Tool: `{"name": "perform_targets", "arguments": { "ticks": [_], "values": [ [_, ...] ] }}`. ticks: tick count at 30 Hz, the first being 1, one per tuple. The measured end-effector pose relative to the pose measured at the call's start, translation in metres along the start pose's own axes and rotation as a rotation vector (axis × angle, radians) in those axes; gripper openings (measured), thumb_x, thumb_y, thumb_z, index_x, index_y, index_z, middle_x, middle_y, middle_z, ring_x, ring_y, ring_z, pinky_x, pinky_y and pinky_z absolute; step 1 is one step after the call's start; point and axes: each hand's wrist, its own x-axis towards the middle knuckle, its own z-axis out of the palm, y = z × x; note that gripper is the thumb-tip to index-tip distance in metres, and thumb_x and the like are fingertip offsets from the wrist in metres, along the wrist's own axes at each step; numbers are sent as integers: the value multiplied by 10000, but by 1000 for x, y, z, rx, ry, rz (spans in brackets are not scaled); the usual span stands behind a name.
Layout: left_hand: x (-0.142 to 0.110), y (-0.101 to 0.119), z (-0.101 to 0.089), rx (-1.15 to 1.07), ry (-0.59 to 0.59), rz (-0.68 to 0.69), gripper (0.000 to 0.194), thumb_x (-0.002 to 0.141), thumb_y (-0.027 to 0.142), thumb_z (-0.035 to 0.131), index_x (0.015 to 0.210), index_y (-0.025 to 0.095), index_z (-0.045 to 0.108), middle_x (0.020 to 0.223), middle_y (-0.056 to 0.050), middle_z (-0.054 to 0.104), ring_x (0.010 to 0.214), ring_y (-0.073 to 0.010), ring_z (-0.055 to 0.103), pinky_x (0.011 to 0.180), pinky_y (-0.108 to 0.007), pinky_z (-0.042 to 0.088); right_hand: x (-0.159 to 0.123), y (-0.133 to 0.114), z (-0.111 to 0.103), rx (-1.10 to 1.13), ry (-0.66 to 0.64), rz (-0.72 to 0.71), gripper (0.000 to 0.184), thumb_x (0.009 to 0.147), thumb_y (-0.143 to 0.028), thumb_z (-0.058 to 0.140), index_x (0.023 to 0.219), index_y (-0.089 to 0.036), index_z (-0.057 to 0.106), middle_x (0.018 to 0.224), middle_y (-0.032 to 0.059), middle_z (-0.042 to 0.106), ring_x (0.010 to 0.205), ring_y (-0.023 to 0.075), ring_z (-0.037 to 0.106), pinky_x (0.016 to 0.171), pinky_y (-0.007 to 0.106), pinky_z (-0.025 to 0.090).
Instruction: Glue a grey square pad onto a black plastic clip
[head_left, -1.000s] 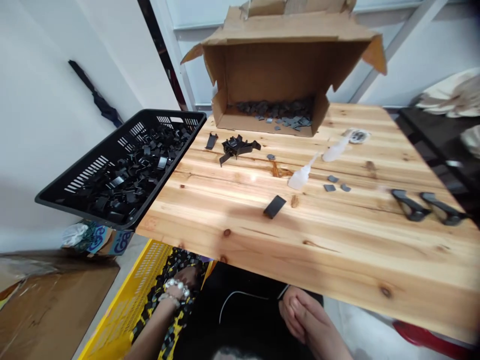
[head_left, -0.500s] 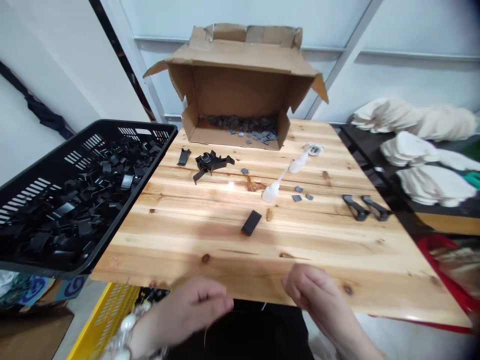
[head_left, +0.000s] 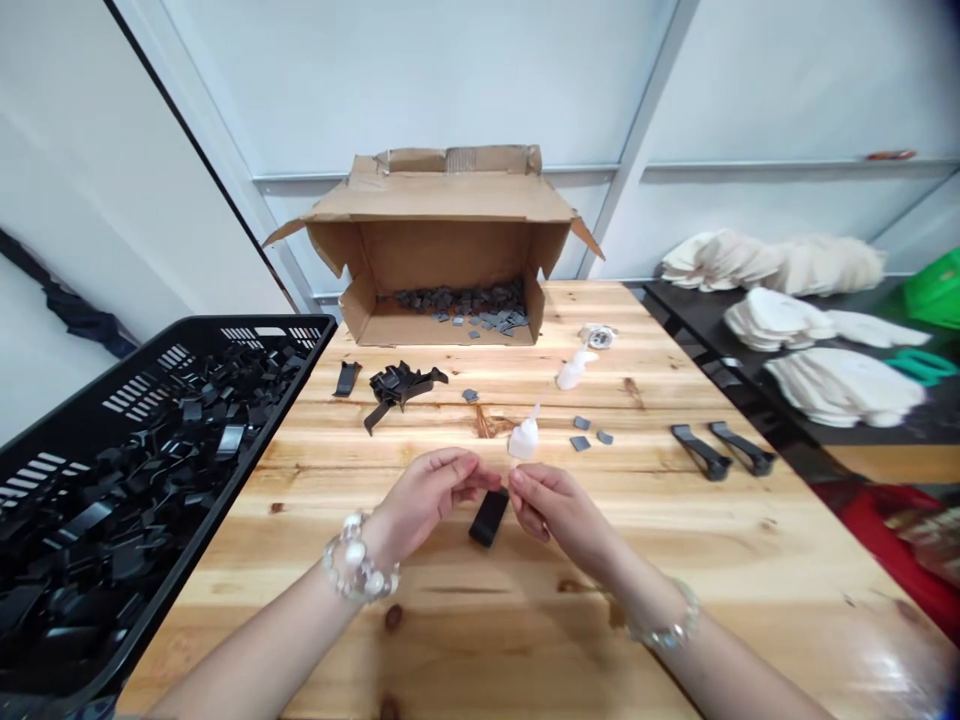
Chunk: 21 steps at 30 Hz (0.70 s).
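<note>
My left hand [head_left: 431, 490] and my right hand [head_left: 551, 505] meet fingertip to fingertip over the middle of the wooden table [head_left: 675, 560]. Both have their fingers curled into a pinch, and I cannot make out whether anything is in them. A small black rectangular piece [head_left: 489, 517] lies on the table just under the fingertips. Just beyond the hands stands a small white squeeze bottle [head_left: 524, 440]. Both wrists wear beaded bracelets.
A black crate [head_left: 150, 440] full of black plastic parts overhangs the table's left. An open cardboard box [head_left: 442, 260] with grey chips sits at the back. A heap of black clips [head_left: 401, 385], grey chips [head_left: 589, 438], a second bottle [head_left: 574, 368] and two black handles [head_left: 720, 450] lie around.
Both hands have come up from below the table's near edge and met over the black piece. The view has tilted up and swung to the right.
</note>
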Motion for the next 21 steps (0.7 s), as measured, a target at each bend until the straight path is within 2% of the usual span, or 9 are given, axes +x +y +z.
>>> {"name": "perform_targets", "arguments": {
  "ticks": [4,7,10,13,18,21],
  "values": [
    [-7,-3,1,-88,31,7,317,819,418,673,996,161,726,1132,-105,699,1141,-249,586,939,-348,428,-4,2,-3,32,57,-52,317,791,-462,673,735,-159,599,533,-51,500,478,66,431,485,214,333],
    [-9,-1,2,-39,58,39,262,773,377,726,928,168,757,1282,-106,624,1313,-288,441,1061,-395,350,-3,2,-5,55,54,-48,272,758,-421,718,769,-155,666,627,-14,602,519,76,482,519,231,365],
    [-8,0,3,-22,77,30,209,740,350,756,859,179,772,1310,-91,607,1385,-281,345,1145,-401,247,-1,4,-7,70,71,-14,260,758,-404,720,839,-158,737,742,38,690,547,90,519,525,248,360],
    [-7,-1,2,1,77,19,200,742,359,753,827,179,765,1240,-91,646,1372,-276,362,1147,-405,244,1,8,-11,120,57,7,273,768,-394,716,933,-179,752,870,70,726,587,107,559,532,257,364],
    [-7,-4,-2,95,169,12,239,710,359,777,649,163,655,1116,-69,654,1213,-262,505,1058,-393,354,0,11,-15,253,-26,67,317,811,-407,680,1035,-188,732,984,107,726,639,116,592,561,254,379],
    [-6,-7,-6,176,193,47,250,748,387,736,668,164,659,1066,-64,660,1139,-247,540,1035,-372,368,-3,7,-14,388,-122,119,412,864,-503,581,1115,-199,701,1116,123,686,745,133,618,588,239,396]
  ]
}}
